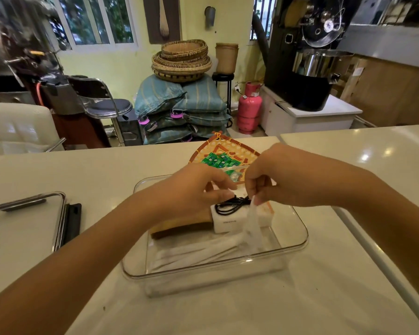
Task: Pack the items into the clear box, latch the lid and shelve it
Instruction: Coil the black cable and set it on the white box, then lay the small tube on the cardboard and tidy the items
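Packing is partway done: the clear box sits open on the tabletop with a brown-edged sponge, a white carton and a black cable inside. Right hand fingers pinch a thin plastic wrapper; left hand fingers curl on the cable. Green sachets wait on the woven tray; the lid lies unlatched at left, shelving still ahead

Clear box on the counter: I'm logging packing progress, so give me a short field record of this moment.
box: clear box, open, on the white counter
inside: brown block, white packet with black cable, white sachets
lid: lid lies left of box, not fitted
left hand: over box
right hand: pinching white wrapper
waiting: green packets on woven tray
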